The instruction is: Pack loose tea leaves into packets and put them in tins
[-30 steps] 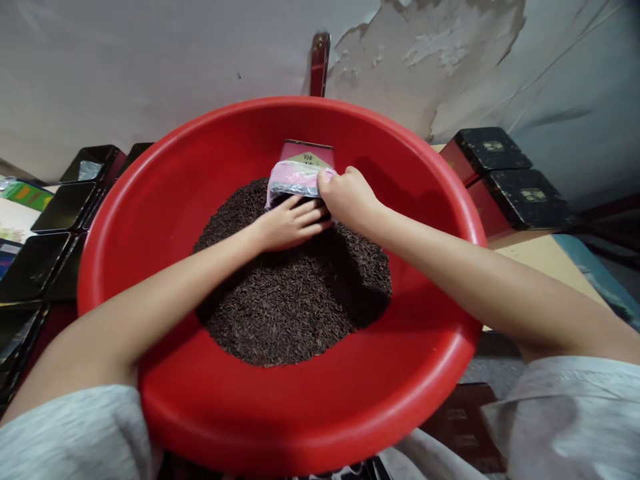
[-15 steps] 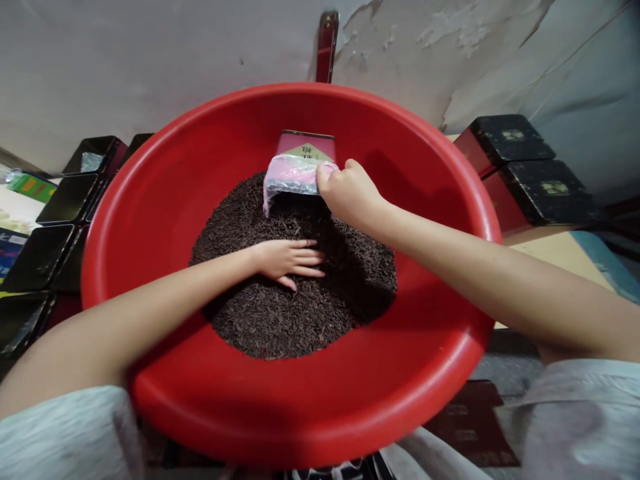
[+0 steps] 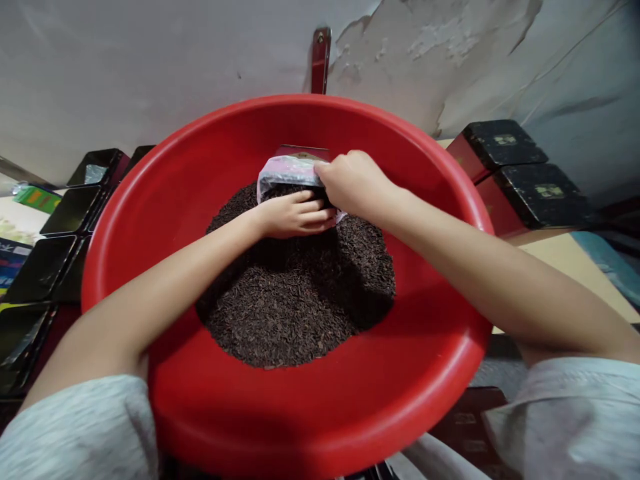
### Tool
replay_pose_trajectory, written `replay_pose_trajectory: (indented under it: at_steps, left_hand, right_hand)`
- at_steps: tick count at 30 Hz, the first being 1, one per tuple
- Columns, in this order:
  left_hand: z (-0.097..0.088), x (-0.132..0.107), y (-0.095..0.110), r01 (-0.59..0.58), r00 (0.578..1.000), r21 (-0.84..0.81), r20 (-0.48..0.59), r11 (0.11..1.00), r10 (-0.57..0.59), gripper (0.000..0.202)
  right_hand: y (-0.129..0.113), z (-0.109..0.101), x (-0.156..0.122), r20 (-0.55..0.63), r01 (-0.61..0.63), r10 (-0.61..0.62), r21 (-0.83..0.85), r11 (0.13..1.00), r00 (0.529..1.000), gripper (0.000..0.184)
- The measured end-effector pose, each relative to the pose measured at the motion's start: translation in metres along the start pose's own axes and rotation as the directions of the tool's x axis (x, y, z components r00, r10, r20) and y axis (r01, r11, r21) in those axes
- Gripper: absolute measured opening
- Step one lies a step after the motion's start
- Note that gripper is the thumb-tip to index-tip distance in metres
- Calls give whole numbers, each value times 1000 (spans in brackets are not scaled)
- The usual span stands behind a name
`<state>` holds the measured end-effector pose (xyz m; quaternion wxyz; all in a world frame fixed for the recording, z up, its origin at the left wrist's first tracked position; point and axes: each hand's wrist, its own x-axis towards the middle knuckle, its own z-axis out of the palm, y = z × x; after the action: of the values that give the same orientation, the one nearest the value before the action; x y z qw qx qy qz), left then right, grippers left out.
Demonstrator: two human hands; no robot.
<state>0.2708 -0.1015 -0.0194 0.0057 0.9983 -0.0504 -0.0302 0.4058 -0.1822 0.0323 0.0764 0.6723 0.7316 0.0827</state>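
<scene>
A wide red plastic basin (image 3: pixel 200 413) holds a heap of dark, dry loose tea leaves (image 3: pixel 300 307). On the heap's far side a red tin (image 3: pixel 320 152) lies tipped with its mouth toward me. A thin clear plastic bag (image 3: pixel 287 167) lines the tin and folds out over its rim. My right hand (image 3: pixel 355 180) is closed on the bag's edge at the right side of the mouth. At the opening, my left hand (image 3: pixel 297 215) has its fingers stretched out against the leaves, the fingertips partly inside. How much tea the tin holds is hidden.
Several open dark tins (image 3: pixel 43 267) stand left of the basin. Two closed red tins with black lids (image 3: pixel 543 193) sit at the right on a pale board (image 3: pixel 580 267). A dark red strip-like object (image 3: pixel 321 60) leans on the peeling wall behind.
My left hand has moved from flat on the tea up to the tin's mouth. The tin has tilted, so less of its label shows. My right hand keeps its grip.
</scene>
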Motion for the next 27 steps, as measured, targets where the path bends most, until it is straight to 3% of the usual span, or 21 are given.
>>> replay_pose_trajectory:
  at_steps: [3, 5, 8, 10, 12, 14, 17, 20, 22, 24, 27]
  left_hand:
    - [-19, 3, 1, 93, 991, -32, -91, 995, -96, 35]
    - [-33, 6, 2, 205, 958, -69, -190, 976, -215, 30]
    - [-59, 13, 3, 413, 820, -107, -390, 905, -420, 41]
    - [-80, 17, 5, 480, 740, -129, -472, 868, -479, 51]
    - [-105, 17, 8, 485, 729, -150, -474, 861, -493, 56]
    - [-128, 12, 14, 459, 754, -191, -432, 867, -495, 61]
    - [-146, -2, 28, 389, 759, -371, -390, 843, -522, 63]
    - [-137, -23, 45, 199, 715, -679, -393, 706, -579, 45]
    - [-118, -38, 56, 102, 714, -709, -436, 698, -548, 50]
    - [-97, -53, 67, 176, 762, -573, -435, 801, -479, 56]
    - [-72, -71, 80, 342, 823, -318, -354, 884, -445, 55]
  right_hand:
    - [13, -18, 2, -4, 2, -2, 46, 999, 1000, 34]
    - [23, -28, 5, -28, -12, 14, 69, 998, 1000, 33]
    - [36, -42, 11, -16, -88, 90, 106, 991, 996, 30]
    - [43, -57, 14, 13, -150, 150, 97, 984, 989, 32]
    - [50, -74, 16, 21, -213, 213, 47, 976, 977, 32]
    - [57, -90, 17, 58, -252, 252, -2, 968, 966, 33]
    - [66, -103, 13, 165, -284, 284, -25, 958, 944, 31]
    - [65, -95, 4, 263, -239, 208, 90, 967, 942, 22]
    - [55, -84, -3, 317, -157, 55, 304, 940, 947, 13]
    - [40, -73, -9, 329, -118, -67, 509, 853, 942, 10]
    - [19, -65, -15, 324, -188, -47, 655, 732, 945, 16]
